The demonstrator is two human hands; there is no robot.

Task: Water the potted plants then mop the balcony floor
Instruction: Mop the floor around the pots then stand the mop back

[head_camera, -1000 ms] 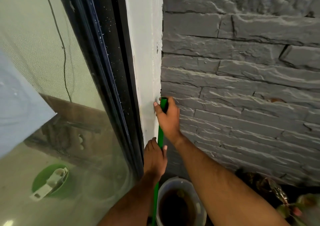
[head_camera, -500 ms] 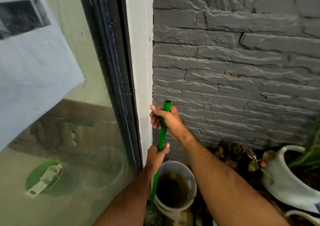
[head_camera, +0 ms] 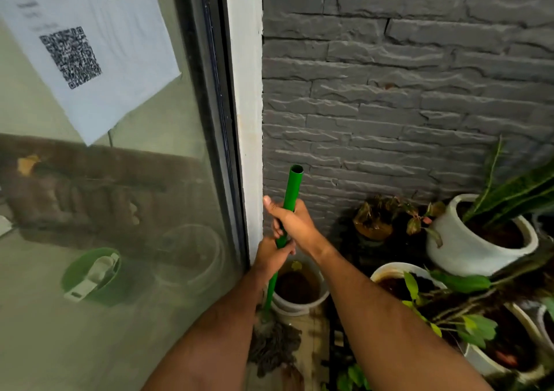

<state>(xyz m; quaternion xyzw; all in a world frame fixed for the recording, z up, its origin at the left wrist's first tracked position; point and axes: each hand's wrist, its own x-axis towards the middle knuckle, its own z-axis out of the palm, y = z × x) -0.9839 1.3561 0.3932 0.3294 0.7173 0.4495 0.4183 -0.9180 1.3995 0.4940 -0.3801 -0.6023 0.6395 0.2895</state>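
A mop with a green handle stands nearly upright in the corner between the glass door and the brick wall. My right hand grips the handle a little below its open top end. Just beneath it, my left hand also grips the handle. The grey stringy mop head rests on the wet floor by a white pot filled with dark soil. Several potted plants stand at the right, among them a large white pot with long striped leaves.
A glass door with a dark frame fills the left; a paper sheet with a QR code hangs on it. A green bucket shows behind the glass. The grey brick wall closes the far side. Pots crowd the right floor.
The view has tilted down and pulled back, bringing the mop head and more pots into sight. Both hands now sit lower on the handle and closer together.
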